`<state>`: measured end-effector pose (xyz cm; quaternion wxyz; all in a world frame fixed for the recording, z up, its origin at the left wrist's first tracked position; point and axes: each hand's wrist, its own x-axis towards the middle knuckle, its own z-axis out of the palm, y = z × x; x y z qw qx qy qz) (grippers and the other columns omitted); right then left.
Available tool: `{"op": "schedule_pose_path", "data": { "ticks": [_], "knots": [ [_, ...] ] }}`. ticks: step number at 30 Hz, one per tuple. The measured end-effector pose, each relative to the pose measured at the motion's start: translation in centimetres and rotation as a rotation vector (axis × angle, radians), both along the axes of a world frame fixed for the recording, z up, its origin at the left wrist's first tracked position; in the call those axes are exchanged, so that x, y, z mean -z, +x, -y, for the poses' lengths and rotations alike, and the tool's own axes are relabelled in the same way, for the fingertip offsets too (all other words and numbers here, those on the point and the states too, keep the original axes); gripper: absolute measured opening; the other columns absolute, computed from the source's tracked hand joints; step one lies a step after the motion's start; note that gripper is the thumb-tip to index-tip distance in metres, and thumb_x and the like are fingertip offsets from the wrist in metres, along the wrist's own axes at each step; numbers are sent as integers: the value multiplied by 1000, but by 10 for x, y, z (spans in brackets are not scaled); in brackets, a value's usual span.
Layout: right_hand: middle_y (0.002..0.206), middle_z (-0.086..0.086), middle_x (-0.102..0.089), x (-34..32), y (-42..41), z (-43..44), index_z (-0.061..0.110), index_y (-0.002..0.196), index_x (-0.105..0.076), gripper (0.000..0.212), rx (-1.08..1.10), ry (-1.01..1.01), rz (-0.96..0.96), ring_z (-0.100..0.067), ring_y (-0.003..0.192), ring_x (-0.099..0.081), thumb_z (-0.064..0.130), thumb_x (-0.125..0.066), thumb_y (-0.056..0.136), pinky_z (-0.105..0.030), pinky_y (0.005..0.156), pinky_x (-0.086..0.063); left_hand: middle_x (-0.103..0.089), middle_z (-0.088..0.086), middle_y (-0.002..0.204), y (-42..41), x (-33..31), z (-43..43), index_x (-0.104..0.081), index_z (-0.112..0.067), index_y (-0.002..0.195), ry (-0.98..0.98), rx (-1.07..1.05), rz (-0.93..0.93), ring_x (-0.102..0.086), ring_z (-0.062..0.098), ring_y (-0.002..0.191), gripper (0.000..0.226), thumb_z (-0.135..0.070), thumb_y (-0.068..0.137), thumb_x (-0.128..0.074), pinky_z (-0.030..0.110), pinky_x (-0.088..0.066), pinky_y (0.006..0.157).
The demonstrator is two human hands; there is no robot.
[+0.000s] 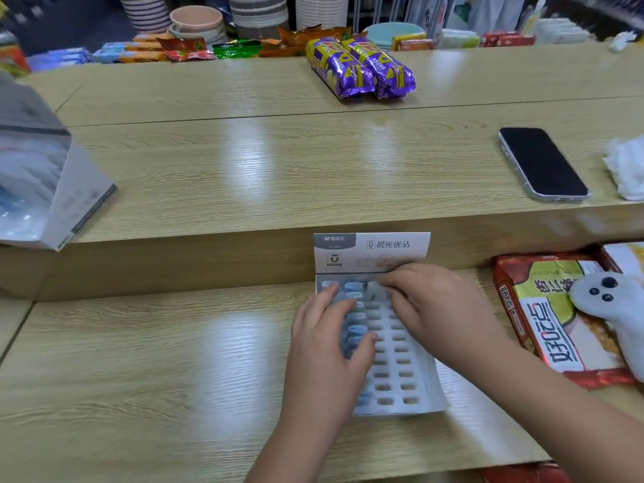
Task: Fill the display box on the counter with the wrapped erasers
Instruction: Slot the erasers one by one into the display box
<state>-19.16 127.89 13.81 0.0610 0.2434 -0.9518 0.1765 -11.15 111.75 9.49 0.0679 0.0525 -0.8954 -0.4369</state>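
Two hands work over one display box at lower centre of the head view. The box lies flat on the lower wooden counter, its printed lid standing upright against the step of the raised shelf behind.

The left hand rests with fingers spread and nearly straight on the tray's left side, gripping nothing. Beneath it sit the blue wrapped erasers; the hand covers too many for a count. The slots in the tray's two right-hand columns show empty.

The right hand reaches to the tray's top edge with fingers bent down. Blur hides whether they pinch anything.

On the raised shelf are two purple snack packs side by side at upper centre. One dark phone lies face up at right. One crumpled white tissue sits at the right edge.

One grey open carton stands tilted at the left edge, its blue contents blurred.

At lower right, one red-and-yellow food packet lies beside the box, with one white plush toy resting on it.
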Motion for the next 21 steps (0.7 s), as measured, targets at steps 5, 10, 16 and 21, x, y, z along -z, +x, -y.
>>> {"op": "schedule_pose_path", "data": {
  "ticks": [5, 10, 16, 21],
  "knots": [
    [104, 14, -70, -5, 40, -2, 24, 106, -72, 23, 97, -251, 31, -10, 95, -65, 11, -65, 89, -28, 80, -48, -42, -41, 140, 20, -7, 15, -67, -31, 127, 245, -93, -8, -34, -23, 132, 33, -18, 97, -63, -3, -31, 99],
    [106, 19, -62, -12, 97, 26, 30, 115, -64, 31, 36, -455, 147, -3, 97, -61, 11, -59, 91, -22, 81, -47, -63, -21, 124, 79, -19, 32, -66, -45, 109, 382, -338, -14, -64, 0, 111, 39, -9, 95, -57, 9, -49, 83],
    [103, 13, -57, -2, 163, 77, 24, 115, -62, 30, -191, -526, 235, 1, 96, -56, 17, -53, 88, -17, 83, -45, -73, -12, 105, 203, -8, 71, -68, -41, 99, 430, -703, 112, -69, 3, 95, 38, -4, 97, -58, 15, -51, 81],
    [103, 16, -58, 12, 240, 118, 23, 114, -64, 27, -395, -447, 492, 1, 94, -55, 18, -54, 89, -20, 82, -45, -74, -19, 97, 317, -13, 89, -69, -37, 98, 451, -977, 158, -68, -2, 95, 36, -4, 97, -56, 16, -52, 85]
  ]
}}
